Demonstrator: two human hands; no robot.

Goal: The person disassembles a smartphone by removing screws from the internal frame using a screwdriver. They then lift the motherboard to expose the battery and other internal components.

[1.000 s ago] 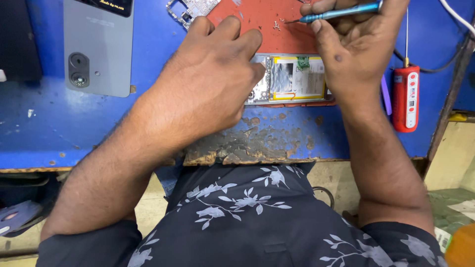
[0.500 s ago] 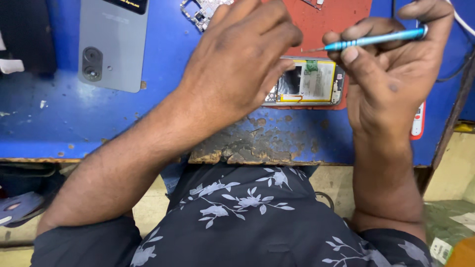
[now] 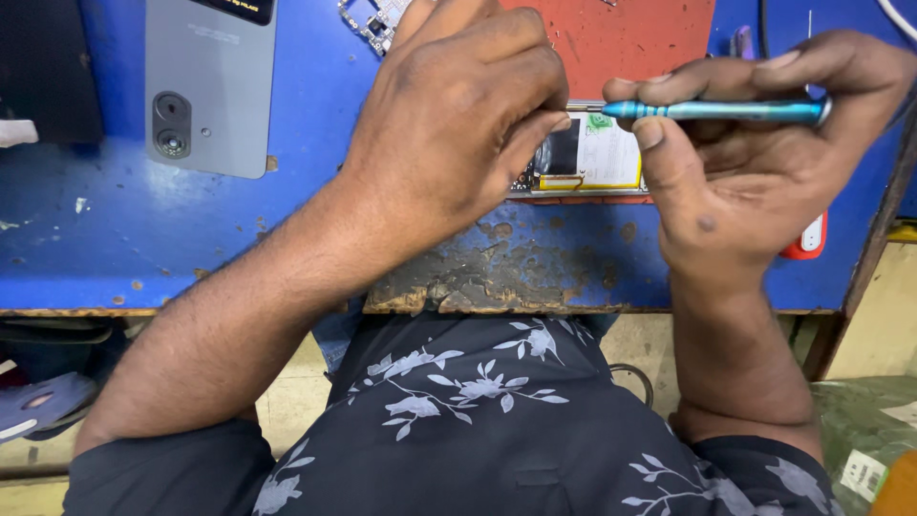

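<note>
**Both hands meet at the tip of a teal screwdriver above an opened phone**

The right hand point(image 3: 755, 162) holds a slim teal screwdriver point(image 3: 716, 111) lying almost level, its tip pointing left. The thumb presses up against the knurled front part of the shaft from below, the forefinger lies along the top, and the other fingers curl round the rear end, so the hand is closed in a firm pinch on the tool.

The left hand point(image 3: 458, 115) comes in from the left with its back turned to the camera. Its fingers are bent and drawn together, their tips bunched just at the screwdriver's point. Whether they pinch something small there or touch the tip itself cannot be told, since the knuckles hide the fingertips.

Below and between the two hands lies the opened phone point(image 3: 587, 158), its back off, showing a dark part and a pale battery with a yellow edge. It rests at the near edge of a red mat point(image 3: 630, 43) on the worn blue workbench point(image 3: 124, 248). Neither hand clearly touches it.

Far left on the bench lies a grey phone back cover point(image 3: 210, 86) with two camera rings. A small metal frame part point(image 3: 368, 21) lies at the far edge, just left of the mat. A red tool point(image 3: 810, 239) shows partly at the right, behind the right hand.
</note>
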